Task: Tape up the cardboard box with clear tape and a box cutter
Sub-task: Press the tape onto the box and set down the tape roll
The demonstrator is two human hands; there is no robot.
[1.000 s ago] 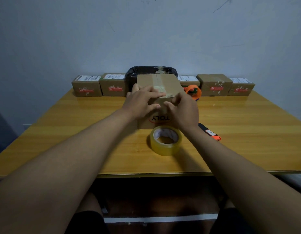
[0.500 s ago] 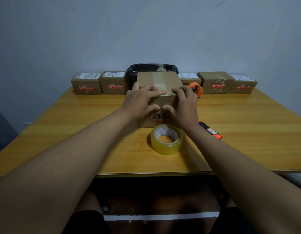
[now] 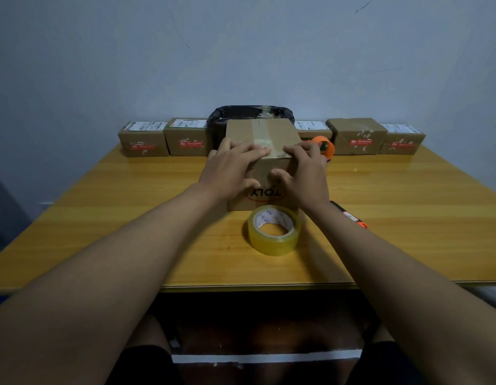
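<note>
A brown cardboard box (image 3: 280, 133) stands mid-table, a strip of clear tape (image 3: 262, 134) running along its top seam. My left hand (image 3: 231, 169) lies flat over the box's near left top edge, fingers spread across the tape. My right hand (image 3: 305, 173) presses the near right corner, fingers on top and thumb on the front face. A roll of clear tape (image 3: 274, 230) lies flat on the table just in front of the box. The black and orange box cutter (image 3: 352, 216) lies to the right, partly hidden by my right forearm.
The wooden table (image 3: 408, 207) backs onto a wall. Several small labelled cardboard boxes (image 3: 185, 137) line the back edge, with a black plastic-wrapped parcel (image 3: 252, 113) behind the main box. An orange tape dispenser (image 3: 323, 144) sits behind my right hand.
My right hand slid from the middle of the box's front edge out to its right corner. My left hand stayed flat on the top. The head camera tipped slightly.
</note>
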